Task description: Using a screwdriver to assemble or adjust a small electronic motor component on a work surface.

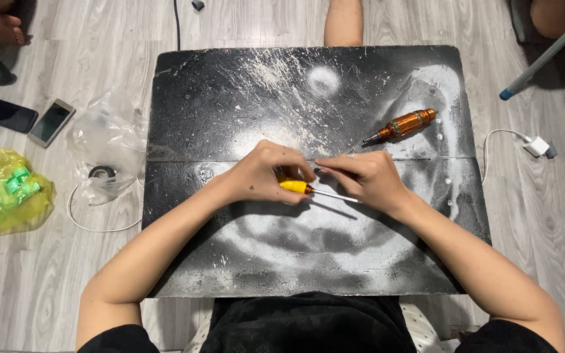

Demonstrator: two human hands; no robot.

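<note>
Gripping the yellow-handled screwdriver [299, 187] over the black board [197, 98], our left hand [263, 175] had curled shut on its handle while our right hand [367, 176] pinched the thin shaft; we judged it light, stiff, best held by the handle.

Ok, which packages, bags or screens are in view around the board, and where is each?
Dark phone: floor, far left, flat black rectangle, screen off.
Second phone: right beside it, pale-edged rectangle, greyish screen.
Yellow bag: floor, lower left, crumpled translucent plastic with something green inside.
Clear bag: floor, against the board's left edge, crumpled, over a black tape roll.
No labels or signs visible.
</note>
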